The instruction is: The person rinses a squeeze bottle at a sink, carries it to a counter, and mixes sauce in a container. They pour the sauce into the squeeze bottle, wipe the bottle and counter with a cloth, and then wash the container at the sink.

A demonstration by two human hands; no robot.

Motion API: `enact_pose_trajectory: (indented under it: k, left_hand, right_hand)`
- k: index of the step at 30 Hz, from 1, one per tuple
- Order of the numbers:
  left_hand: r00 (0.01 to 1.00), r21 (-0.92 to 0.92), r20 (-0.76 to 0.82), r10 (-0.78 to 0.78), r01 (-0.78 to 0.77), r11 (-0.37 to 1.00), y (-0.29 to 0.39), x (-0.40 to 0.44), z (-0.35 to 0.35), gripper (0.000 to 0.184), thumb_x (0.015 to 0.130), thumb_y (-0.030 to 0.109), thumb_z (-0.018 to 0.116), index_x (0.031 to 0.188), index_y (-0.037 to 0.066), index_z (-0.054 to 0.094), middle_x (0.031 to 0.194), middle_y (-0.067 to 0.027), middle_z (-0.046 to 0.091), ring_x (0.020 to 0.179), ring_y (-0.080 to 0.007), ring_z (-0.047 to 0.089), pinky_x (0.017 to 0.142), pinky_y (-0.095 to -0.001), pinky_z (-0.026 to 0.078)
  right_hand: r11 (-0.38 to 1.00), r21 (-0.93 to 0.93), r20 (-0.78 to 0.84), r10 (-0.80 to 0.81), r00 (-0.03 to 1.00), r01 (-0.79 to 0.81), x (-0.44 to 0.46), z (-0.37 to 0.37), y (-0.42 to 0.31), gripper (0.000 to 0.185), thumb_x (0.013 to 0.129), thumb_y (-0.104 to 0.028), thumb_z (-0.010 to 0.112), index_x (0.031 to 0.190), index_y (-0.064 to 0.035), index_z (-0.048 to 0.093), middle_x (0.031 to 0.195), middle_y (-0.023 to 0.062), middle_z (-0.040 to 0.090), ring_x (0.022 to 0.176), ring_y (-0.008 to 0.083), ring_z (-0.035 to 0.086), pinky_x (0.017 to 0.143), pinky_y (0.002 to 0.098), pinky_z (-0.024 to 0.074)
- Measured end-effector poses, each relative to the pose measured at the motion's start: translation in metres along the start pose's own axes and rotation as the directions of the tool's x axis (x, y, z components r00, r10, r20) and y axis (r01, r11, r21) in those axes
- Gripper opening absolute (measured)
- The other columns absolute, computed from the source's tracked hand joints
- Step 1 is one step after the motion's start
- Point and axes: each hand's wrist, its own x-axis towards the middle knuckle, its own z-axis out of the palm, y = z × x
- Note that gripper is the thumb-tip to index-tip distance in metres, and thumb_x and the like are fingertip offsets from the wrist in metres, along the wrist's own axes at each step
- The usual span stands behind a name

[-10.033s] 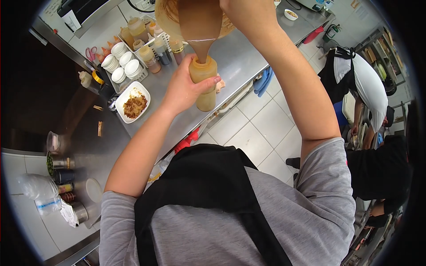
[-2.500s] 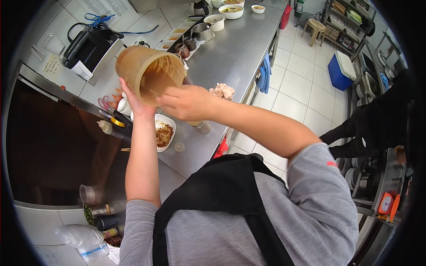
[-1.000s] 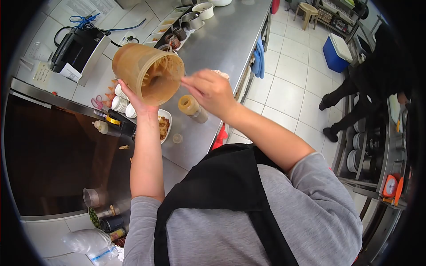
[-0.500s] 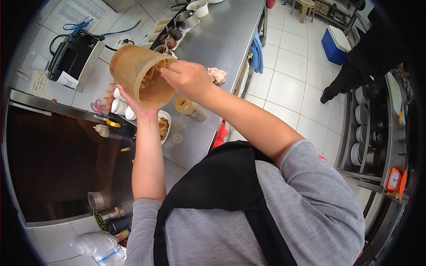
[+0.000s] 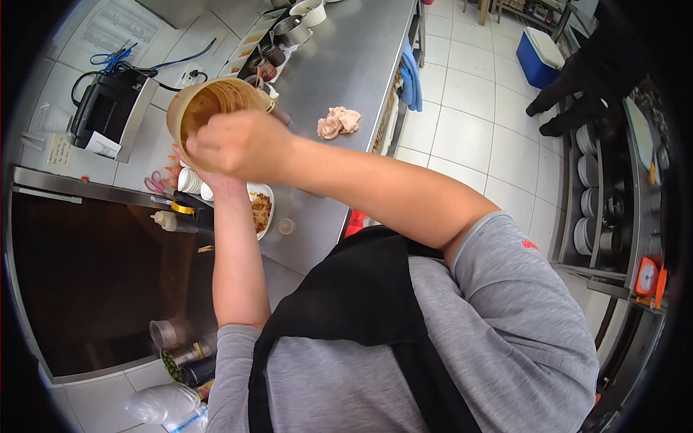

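My left hand point(image 5: 225, 182) holds up a translucent plastic tub point(image 5: 180, 112), whose mouth is tilted towards me. Brown sauce coats its inside wall. At the mouth, my right hand point(image 5: 242, 146) is closed and slightly blurred, and it covers part of the opening. Whatever its fingers hold is hidden. Below my hands, a white dish point(image 5: 268, 192) with brown chopped food point(image 5: 260, 211) stands on the steel counter point(image 5: 346, 58), partly behind my left forearm. Next to the dish sits a small clear cup point(image 5: 286, 226).
A crumpled pinkish cloth point(image 5: 338, 123) lies on the counter. Jars point(image 5: 264, 68) and a metal pot point(image 5: 291, 31) line the wall side. A black printer-like device point(image 5: 108, 108) is at the left. A person in dark clothes point(image 5: 595, 79) stands right, near a blue cooler point(image 5: 540, 61).
The tub has moved a little left and turned its mouth more towards me. My right hand has swung left and down across the opening. The person at the right has shifted their legs.
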Motion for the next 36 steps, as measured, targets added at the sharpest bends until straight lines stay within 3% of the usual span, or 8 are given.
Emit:
enact_pose_trajectory:
  k: [3,5,9,11,14,22,27,36]
  left_hand:
    - [0.985,0.332,-0.099,0.14,-0.1,0.938,0.002,0.001,0.004,0.069,0.089,0.065,0.047,0.137,0.016,0.048,0.139,-0.0078,0.05,0.127,-0.0292,0.047,0.109,-0.0473,0.037]
    - [0.97,0.339,-0.195,0.148,-0.075,0.938,0.005,0.0,0.007,0.069,0.09,0.066,0.043,0.137,0.016,0.049,0.139,-0.0085,0.049,0.128,-0.0295,0.046,0.109,-0.048,0.036]
    - [0.994,-0.072,-0.086,-0.07,0.064,0.995,0.008,0.001,-0.011,0.072,0.091,0.07,0.032,0.139,0.018,0.046,0.14,-0.0077,0.048,0.129,-0.0289,0.045,0.109,-0.0492,0.036]
    - [0.995,-0.068,-0.074,-0.073,0.068,0.995,-0.003,-0.003,0.01,0.072,0.091,0.07,0.031,0.14,0.02,0.044,0.141,-0.0066,0.047,0.13,-0.0282,0.044,0.109,-0.0502,0.035]
    - [0.962,0.266,-0.264,0.075,-0.002,0.964,-0.01,-0.003,0.028,0.071,0.092,0.07,0.03,0.141,0.02,0.043,0.142,-0.0065,0.046,0.13,-0.0286,0.044,0.108,-0.0509,0.037]
    - [0.98,0.118,-0.199,0.006,0.017,0.993,-0.012,-0.007,0.022,0.061,0.093,0.063,0.043,0.137,0.02,0.049,0.139,-0.0033,0.05,0.128,-0.0246,0.046,0.11,-0.0466,0.035]
    - [0.997,0.099,-0.079,0.016,-0.008,0.995,-0.009,-0.002,0.019,0.065,0.093,0.064,0.042,0.14,0.019,0.046,0.141,-0.0064,0.048,0.128,-0.0277,0.045,0.109,-0.048,0.035]
    - [0.954,0.318,-0.256,0.158,-0.071,0.945,-0.007,-0.004,0.002,0.068,0.094,0.065,0.037,0.14,0.017,0.044,0.14,-0.0083,0.048,0.124,-0.0292,0.049,0.105,-0.0462,0.041]
  right_hand:
    - [0.987,0.126,0.165,-0.122,0.979,0.102,-0.017,-0.011,-0.003,0.028,0.072,-0.012,0.062,0.099,-0.0056,0.064,0.081,0.0002,0.058,0.075,0.0155,0.061,0.061,0.0282,0.0531]
    - [0.98,0.139,0.186,-0.169,0.968,0.145,-0.021,-0.018,0.016,0.031,0.073,-0.012,0.062,0.103,-0.0062,0.064,0.086,0.0007,0.061,0.082,0.0155,0.063,0.062,0.0278,0.0547]
    - [0.974,0.007,0.306,-0.22,0.926,0.228,-0.002,-0.018,0.042,0.032,0.072,-0.011,0.062,0.104,-0.0075,0.066,0.089,0.0009,0.063,0.086,0.0157,0.064,0.065,0.0271,0.0554]
    - [0.973,-0.112,0.495,-0.12,0.86,0.2,0.002,-0.003,0.045,0.032,0.072,-0.011,0.063,0.103,-0.0084,0.067,0.088,0.0011,0.063,0.085,0.0163,0.064,0.064,0.0283,0.0556]
    - [0.987,-0.132,0.419,-0.027,0.908,0.09,-0.015,-0.003,0.037,0.026,0.072,-0.012,0.064,0.097,-0.0077,0.068,0.085,0.0023,0.062,0.081,0.0182,0.065,0.064,0.0305,0.0555]
    - [0.976,-0.047,0.229,0.216,0.949,-0.21,-0.022,0.005,0.03,0.023,0.075,-0.011,0.063,0.096,-0.0049,0.068,0.079,0.0046,0.062,0.074,0.022,0.065,0.061,0.0337,0.0536]
    - [0.993,0.024,0.314,0.104,0.944,-0.117,-0.048,-0.028,0.004,0.031,0.073,-0.011,0.063,0.103,-0.002,0.065,0.08,0.0047,0.061,0.071,0.0198,0.064,0.057,0.0303,0.0529]
    - [0.971,0.04,0.253,-0.239,0.938,0.237,-0.036,-0.034,-0.001,0.035,0.074,-0.012,0.062,0.107,0.001,0.065,0.1,0.0102,0.065,0.08,0.0171,0.065,0.059,0.0268,0.0539]
